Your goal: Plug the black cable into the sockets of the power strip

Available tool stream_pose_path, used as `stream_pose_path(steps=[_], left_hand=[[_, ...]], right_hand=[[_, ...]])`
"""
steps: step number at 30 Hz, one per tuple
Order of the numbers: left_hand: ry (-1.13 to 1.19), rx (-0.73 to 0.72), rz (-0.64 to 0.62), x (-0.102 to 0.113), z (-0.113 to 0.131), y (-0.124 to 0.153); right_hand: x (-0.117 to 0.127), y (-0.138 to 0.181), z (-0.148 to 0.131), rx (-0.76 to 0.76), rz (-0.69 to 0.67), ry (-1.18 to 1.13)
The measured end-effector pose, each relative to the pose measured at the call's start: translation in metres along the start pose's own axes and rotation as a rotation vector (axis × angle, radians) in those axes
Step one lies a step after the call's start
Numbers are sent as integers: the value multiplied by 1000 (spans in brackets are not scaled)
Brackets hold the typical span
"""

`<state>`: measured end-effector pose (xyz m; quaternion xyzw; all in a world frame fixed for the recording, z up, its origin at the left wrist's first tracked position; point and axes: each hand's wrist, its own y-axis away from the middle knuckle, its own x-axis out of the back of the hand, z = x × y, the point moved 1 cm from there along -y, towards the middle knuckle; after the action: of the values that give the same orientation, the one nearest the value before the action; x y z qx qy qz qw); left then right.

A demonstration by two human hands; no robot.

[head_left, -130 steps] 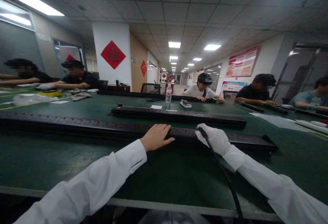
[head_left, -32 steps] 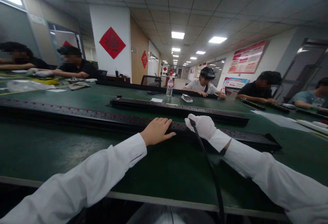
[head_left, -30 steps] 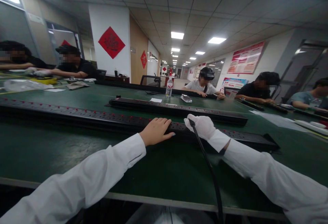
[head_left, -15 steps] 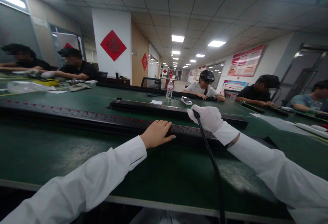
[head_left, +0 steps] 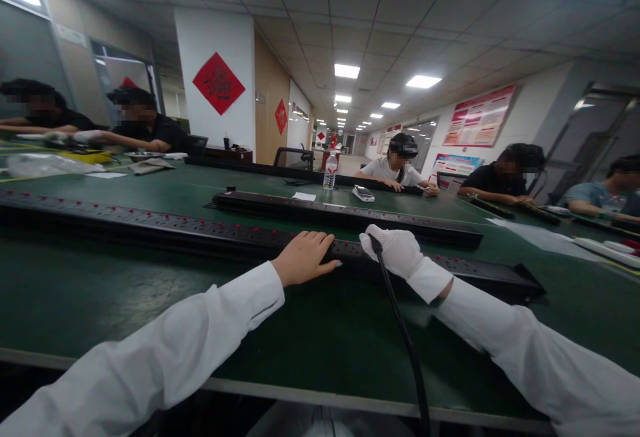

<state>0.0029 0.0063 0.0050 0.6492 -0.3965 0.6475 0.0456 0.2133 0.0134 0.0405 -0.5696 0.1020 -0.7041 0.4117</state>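
Observation:
A long black power strip (head_left: 165,225) with a row of sockets and small red parts lies across the table in front of me. My left hand (head_left: 307,257) is bare and rests over the strip's near edge, fingers stretched out over its top and thumb apart. In a white glove, my right hand (head_left: 393,250) is closed around the end of a black cable (head_left: 400,320), just above the strip. The cable runs down past the table's front edge. The glove hides the cable's end, and I cannot tell whether it touches a socket.
Behind lies a second black strip (head_left: 345,214). Farther back are a water bottle (head_left: 330,172), a white handheld device (head_left: 363,193) and a paper slip (head_left: 304,196). Co-workers sit around the green table (head_left: 165,317); one person (head_left: 400,164) faces me. A white sheet (head_left: 540,237) lies right.
My right hand has moved down and slightly left toward the strip with the cable, uncovering the strip's right end. My left hand stays on the strip.

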Motion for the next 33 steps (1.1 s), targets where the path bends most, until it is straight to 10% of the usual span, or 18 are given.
stream_pose_path(steps=[13,23,33], left_hand=[[1,-7,-12,2,0,2],[-7,-7,6,4,4,0],[8,-4,1,2,1,0]], right_hand=[[63,-49,24,-11,96,126],[6,1,-10,-13,-74,53],[0,7,-9,-53,1,0]])
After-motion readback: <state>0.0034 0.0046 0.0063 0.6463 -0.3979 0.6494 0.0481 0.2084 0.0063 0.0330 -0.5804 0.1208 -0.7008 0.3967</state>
